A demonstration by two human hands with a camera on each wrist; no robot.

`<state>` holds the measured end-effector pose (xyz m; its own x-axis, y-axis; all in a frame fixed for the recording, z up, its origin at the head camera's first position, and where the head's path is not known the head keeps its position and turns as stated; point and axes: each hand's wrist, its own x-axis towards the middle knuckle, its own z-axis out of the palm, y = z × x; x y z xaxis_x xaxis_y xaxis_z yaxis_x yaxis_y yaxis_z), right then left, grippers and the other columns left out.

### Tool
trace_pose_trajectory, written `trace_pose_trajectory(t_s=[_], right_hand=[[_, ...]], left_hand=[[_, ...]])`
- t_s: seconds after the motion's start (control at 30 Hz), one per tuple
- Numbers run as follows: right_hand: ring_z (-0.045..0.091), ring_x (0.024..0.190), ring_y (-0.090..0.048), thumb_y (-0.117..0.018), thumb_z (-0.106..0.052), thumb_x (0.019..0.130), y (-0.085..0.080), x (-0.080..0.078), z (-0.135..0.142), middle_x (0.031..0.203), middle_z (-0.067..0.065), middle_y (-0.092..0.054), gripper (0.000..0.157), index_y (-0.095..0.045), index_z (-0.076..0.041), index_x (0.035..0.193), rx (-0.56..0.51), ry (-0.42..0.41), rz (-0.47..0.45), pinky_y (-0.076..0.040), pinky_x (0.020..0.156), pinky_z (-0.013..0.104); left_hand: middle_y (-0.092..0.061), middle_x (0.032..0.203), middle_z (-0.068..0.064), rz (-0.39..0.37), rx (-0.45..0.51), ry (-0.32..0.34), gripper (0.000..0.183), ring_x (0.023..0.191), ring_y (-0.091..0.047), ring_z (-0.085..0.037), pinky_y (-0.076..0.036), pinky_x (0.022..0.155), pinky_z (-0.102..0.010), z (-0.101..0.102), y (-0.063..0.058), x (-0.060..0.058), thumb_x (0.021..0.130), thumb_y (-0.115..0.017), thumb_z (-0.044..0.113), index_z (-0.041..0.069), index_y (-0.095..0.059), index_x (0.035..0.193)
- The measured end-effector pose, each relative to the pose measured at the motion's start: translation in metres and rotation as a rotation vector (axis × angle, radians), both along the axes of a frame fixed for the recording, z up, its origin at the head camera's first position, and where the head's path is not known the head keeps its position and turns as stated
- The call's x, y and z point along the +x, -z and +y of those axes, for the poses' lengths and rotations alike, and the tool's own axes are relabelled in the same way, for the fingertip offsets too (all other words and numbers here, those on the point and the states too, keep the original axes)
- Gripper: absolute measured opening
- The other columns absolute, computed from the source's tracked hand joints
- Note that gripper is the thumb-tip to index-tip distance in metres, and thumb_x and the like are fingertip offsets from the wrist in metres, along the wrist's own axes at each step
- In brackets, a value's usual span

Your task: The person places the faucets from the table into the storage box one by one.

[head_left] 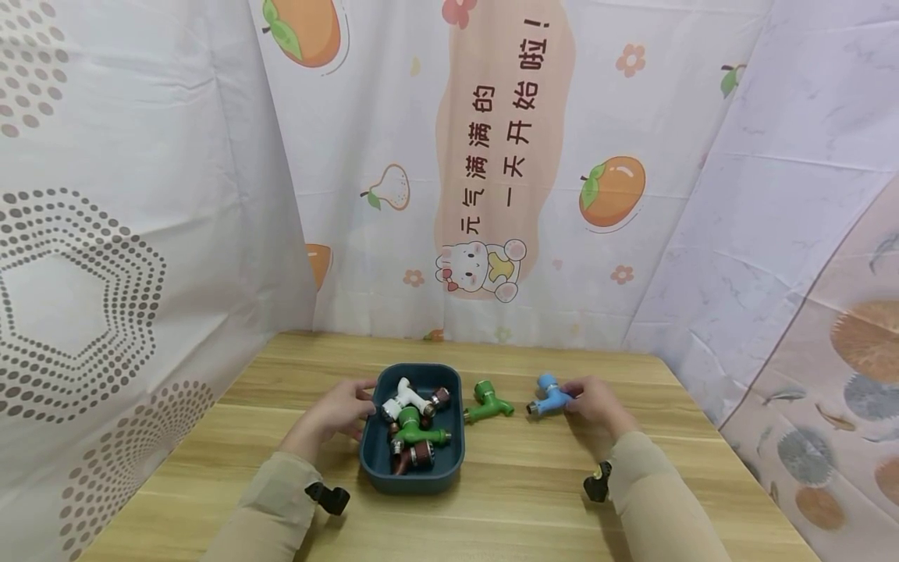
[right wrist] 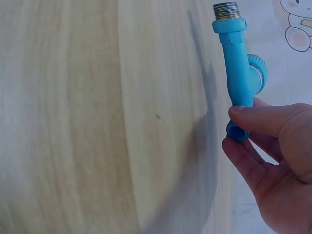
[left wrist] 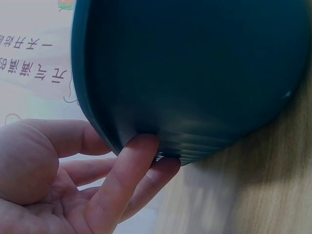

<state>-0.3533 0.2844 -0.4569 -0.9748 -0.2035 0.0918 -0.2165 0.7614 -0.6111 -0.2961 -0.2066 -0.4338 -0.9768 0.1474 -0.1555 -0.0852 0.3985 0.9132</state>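
Note:
My left hand (head_left: pixel 342 410) is at the left side of a dark teal plastic bin (head_left: pixel 413 485), its fingertips (left wrist: pixel 141 146) resting against the bin's outer wall. Inside lie several taps: a white tap (head_left: pixel 407 400), a green tap (head_left: pixel 414 431) and dark red taps (head_left: pixel 421 455), partly overlapping. On the right, my right hand (head_left: pixel 593 400) pinches a blue tap (head_left: pixel 552 398) by its spout end between thumb and fingers. The right wrist view shows the tap's metal thread (right wrist: pixel 226 10) pointing away from the hand.
Another green tap (head_left: pixel 488 402) lies on the wooden table (head_left: pixel 534 499) between the bin and the blue tap. A printed curtain (head_left: pixel 393 257) hangs behind the table, with more curtains at both sides.

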Motion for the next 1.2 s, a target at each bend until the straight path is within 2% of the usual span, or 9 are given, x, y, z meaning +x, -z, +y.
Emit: trace_pose_trajectory(t_s=[0.33, 0.57, 0.97, 1.2], right_hand=[[0.036, 0.108, -0.063, -0.071, 0.001, 0.087, -0.002, 0.002, 0.002, 0.114, 0.017, -0.070, 0.034, -0.071, 0.002, 0.121, -0.106, 0.023, -0.030, -0.052, 0.096, 0.053], [0.039, 0.104, -0.066, -0.072, 0.001, 0.087, -0.011, 0.003, 0.001, 0.114, 0.023, -0.070, 0.034, -0.070, 0.007, 0.120, -0.089, 0.024, 0.020, -0.057, 0.086, 0.048], [0.041, 0.110, -0.065, -0.073, -0.003, 0.090, -0.026, 0.007, -0.004, 0.120, 0.024, -0.068, 0.034, -0.069, 0.005, 0.124, -0.169, 0.033, 0.012, -0.055, 0.092, 0.051], [0.042, 0.110, -0.065, -0.073, -0.005, 0.091, -0.035, 0.006, -0.005, 0.120, 0.024, -0.068, 0.036, -0.069, 0.005, 0.124, -0.158, 0.017, 0.043, -0.056, 0.090, 0.052]], left_hand=[[-0.060, 0.127, -0.026, -0.003, 0.002, -0.004, 0.063, 0.100, -0.067, -0.035, -0.061, 0.058, -0.043, 0.000, 0.003, 0.000, 0.092, -0.057, -0.005, 0.001, -0.044, 0.153], [-0.060, 0.126, -0.025, -0.003, -0.001, -0.003, 0.062, 0.101, -0.067, -0.035, -0.061, 0.058, -0.043, 0.001, 0.003, 0.000, 0.092, -0.057, -0.004, 0.002, -0.044, 0.152], [-0.060, 0.126, -0.024, -0.001, -0.009, -0.009, 0.061, 0.101, -0.067, -0.036, -0.061, 0.059, -0.043, 0.001, 0.002, 0.001, 0.093, -0.057, -0.004, 0.001, -0.044, 0.152], [-0.060, 0.127, -0.025, 0.000, -0.003, -0.007, 0.062, 0.103, -0.067, -0.037, -0.061, 0.059, -0.043, 0.000, 0.000, 0.001, 0.093, -0.057, -0.004, 0.002, -0.044, 0.153]])
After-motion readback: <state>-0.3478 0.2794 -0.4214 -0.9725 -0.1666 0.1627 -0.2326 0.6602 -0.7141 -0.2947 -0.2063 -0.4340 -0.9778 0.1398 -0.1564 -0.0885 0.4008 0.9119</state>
